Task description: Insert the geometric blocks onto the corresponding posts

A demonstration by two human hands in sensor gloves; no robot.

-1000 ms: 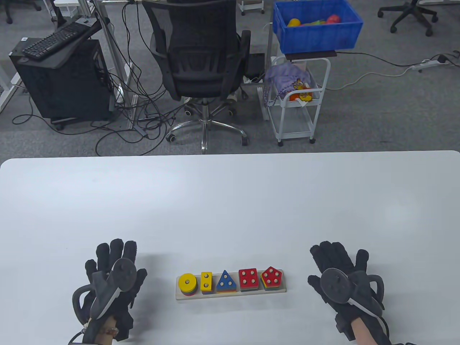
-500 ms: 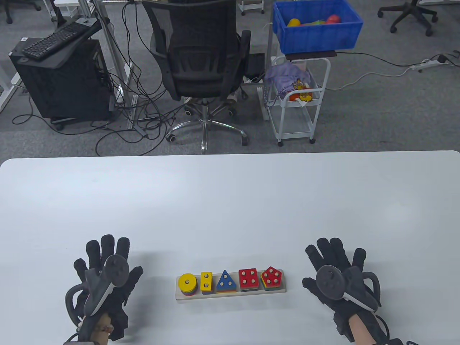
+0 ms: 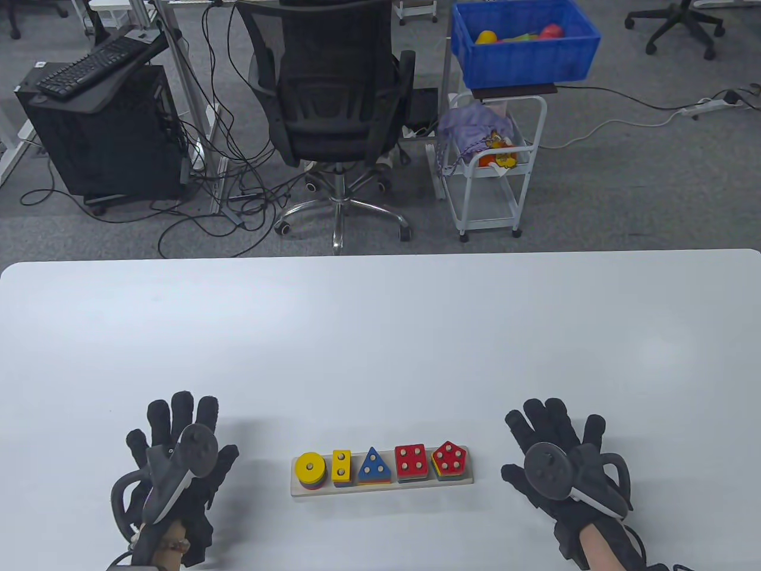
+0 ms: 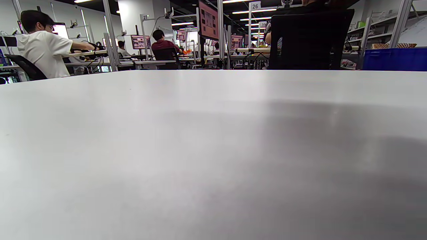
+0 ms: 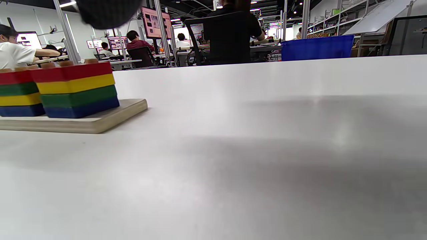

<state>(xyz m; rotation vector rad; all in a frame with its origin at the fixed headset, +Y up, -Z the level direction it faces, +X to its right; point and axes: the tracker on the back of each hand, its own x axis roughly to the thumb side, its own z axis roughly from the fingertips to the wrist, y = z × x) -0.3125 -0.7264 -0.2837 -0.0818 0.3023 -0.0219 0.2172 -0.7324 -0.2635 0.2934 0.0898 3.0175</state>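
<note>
White table (image 3: 380, 333) with both gloved hands lying flat, palms down, at its near edge. Beyond the far edge stood a black office chair (image 3: 336, 89), a white trolley (image 3: 493, 172) bearing a blue crate (image 3: 523, 41), and a black computer cabinet (image 3: 101, 131) with a keyboard (image 3: 89, 62) on top; none of these lay between either grip and the work.

Left hand (image 3: 178, 470): fingers spread, holding nothing, a tracker strapped over its back. Right hand (image 3: 559, 464): likewise spread and holding nothing. The wooden base board (image 3: 380, 488) lay between the two grips, to the right of the left one and to the left of the right one, apart from both, with bare table on either side.

On the board stood five stacks in a row, all seated on their posts: nearest the left grip a yellow disc (image 3: 310, 467), then a yellow rectangle (image 3: 341, 465), a blue triangle (image 3: 373, 464), a red square (image 3: 411, 460) and, nearest the right grip, a red pentagon (image 3: 449, 457). Peg ends showed through the top pieces. In the right wrist view the pentagon stack (image 5: 75, 90) showed layers of red, yellow, green and blue from top to bottom.
</note>
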